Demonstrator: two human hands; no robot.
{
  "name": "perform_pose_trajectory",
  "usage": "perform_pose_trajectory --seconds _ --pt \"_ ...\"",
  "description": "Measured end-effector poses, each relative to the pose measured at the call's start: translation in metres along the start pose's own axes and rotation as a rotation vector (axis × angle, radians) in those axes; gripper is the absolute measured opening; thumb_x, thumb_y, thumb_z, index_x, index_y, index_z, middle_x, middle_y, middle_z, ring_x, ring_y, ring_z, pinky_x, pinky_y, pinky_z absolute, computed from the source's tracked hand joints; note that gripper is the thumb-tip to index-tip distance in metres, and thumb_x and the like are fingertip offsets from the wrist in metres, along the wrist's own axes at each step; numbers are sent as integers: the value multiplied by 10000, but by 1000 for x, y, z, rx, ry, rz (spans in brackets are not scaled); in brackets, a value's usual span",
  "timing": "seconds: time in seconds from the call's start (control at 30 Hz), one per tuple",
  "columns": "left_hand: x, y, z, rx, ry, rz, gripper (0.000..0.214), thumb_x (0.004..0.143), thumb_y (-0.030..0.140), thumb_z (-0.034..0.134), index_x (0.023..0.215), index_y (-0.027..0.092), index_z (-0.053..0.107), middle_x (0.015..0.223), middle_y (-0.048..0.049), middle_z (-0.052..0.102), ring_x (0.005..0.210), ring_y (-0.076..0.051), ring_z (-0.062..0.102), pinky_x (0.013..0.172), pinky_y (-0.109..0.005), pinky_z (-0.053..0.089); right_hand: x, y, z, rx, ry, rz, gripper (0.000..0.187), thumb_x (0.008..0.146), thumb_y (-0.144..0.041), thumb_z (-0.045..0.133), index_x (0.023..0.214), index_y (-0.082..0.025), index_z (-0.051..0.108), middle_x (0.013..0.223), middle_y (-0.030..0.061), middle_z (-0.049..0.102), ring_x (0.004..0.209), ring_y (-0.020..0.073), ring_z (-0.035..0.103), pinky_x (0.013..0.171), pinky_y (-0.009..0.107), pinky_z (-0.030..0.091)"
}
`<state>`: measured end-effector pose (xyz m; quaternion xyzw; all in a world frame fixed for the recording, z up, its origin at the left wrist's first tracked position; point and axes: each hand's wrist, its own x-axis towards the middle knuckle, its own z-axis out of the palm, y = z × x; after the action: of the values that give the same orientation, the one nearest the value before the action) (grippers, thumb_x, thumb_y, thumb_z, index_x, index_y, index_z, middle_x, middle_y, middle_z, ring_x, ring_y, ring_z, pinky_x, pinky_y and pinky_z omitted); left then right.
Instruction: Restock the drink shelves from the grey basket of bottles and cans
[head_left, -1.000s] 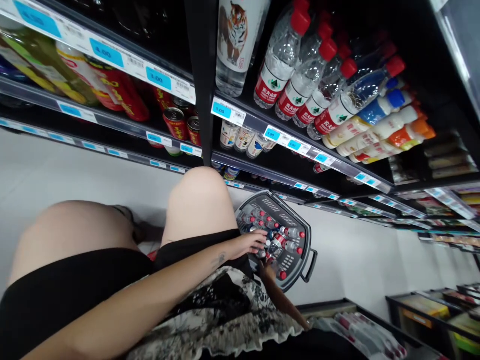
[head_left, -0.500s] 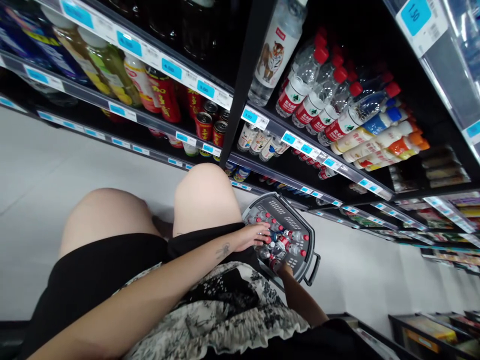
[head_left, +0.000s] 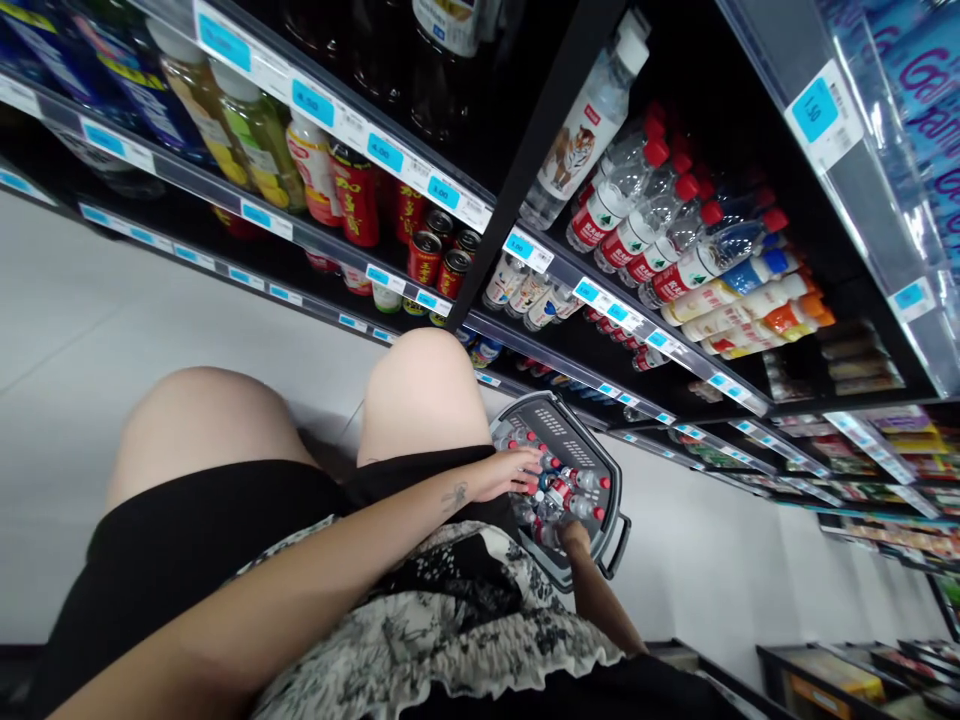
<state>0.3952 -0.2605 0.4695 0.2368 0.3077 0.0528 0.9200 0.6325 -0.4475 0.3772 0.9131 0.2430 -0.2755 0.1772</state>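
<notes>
A dark grey shopping basket [head_left: 613, 500] on the floor to my right holds several clear water bottles [head_left: 589, 480] with red caps and red-and-white labels. My left hand [head_left: 514, 472] reaches over the basket's near-left side, fingers stretched out and apart among the caps; whether they touch a bottle is hard to tell. At the basket's near-right side, my right hand [head_left: 576, 538] has its fingers curled around the lower end of a clear bottle [head_left: 550, 535]. Those fingertips are partly hidden. The basket's folded handle [head_left: 618, 548] sticks out at the right.
Shelves ahead carry more red-capped water bottles [head_left: 622, 235], a tall tiger-label bottle [head_left: 577, 140], red drink cans [head_left: 425, 255] and juice bottles [head_left: 259, 150]. My bent knees [head_left: 427, 395] are left of the basket. Low display bins [head_left: 832, 680] stand at the lower right.
The view has tilted slightly, so the shelves appear shifted. My left hand stays over the bottles with fingers spread. My right hand remains at the near-right side of the basket.
</notes>
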Motion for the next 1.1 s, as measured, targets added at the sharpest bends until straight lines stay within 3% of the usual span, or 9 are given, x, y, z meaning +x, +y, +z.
perform_pose_trajectory --seconds 0.17,0.3,0.43,0.5,0.57,0.7,0.8,0.97,1.1 --pt "-2 -1 1 -15 -33 15 597 708 484 722 1200 187 560 1319 -139 557 955 -172 593 847 -291 461 1 -13 -51 21 49 -14 456 946 -461 583 1189 -96 708 1171 213 668 1153 312 637 944 353 500" --pt "-2 -1 2 -26 -19 22 578 712 472 719 1201 207 562 1363 -121 529 969 -172 579 832 -284 453 -21 -23 -115 105 122 -225 481 916 -510 600 1264 -194 702 1192 126 685 1191 261 608 1015 312 450" --pt "-1 -2 5 -35 4 60 488 777 440 680 1198 219 568 1304 -89 592 934 -157 585 802 -260 440 -78 -39 -181 483 63 -573 620 805 -603 678 1230 -153 724 836 46 710 815 203 641 785 296 511" --pt "-2 -2 5 -33 -12 59 489 819 492 652 1224 231 564 1263 -75 630 887 -147 603 784 -252 434 -112 -48 -206 615 1 -667 667 761 -612 724 1216 -125 731 618 -2 611 602 138 532 642 264 463" --pt "-4 -1 4 -9 -83 24 549 844 619 587 1211 211 592 1196 -79 673 855 -153 626 766 -251 431 -140 -56 -223 680 -10 -726 629 745 -582 756 1170 -119 753 576 -15 567 552 102 459 590 240 412" --pt "-9 2 1 76 -297 -27 785 809 832 418 1056 137 687 964 -112 736 760 -164 644 692 -256 422 -161 -68 -233 757 17 -787 519 730 -534 790 1055 -130 789 777 43 677 669 119 532 647 239 427" --pt "-12 7 1 73 -340 -16 746 794 814 481 983 129 706 835 -94 736 646 -147 623 622 -258 412 -155 -77 -229 913 124 -786 478 694 -531 813 923 -113 780 779 51 674 688 126 542 646 235 426" --pt "-23 13 6 89 -312 19 587 621 570 848 997 150 683 850 -71 745 710 -169 689 637 -241 450 -139 -87 -217 1185 282 -701 462 676 -529 826 835 -121 679 677 -8 580 629 94 482 614 214 395" --pt "-31 13 12 135 -323 42 584 599 393 906 1072 149 666 987 -105 745 821 -191 708 777 -290 502 -135 -86 -212 1216 280 -711 463 682 -523 821 857 -124 661 728 0 601 669 104 511 642 218 414"
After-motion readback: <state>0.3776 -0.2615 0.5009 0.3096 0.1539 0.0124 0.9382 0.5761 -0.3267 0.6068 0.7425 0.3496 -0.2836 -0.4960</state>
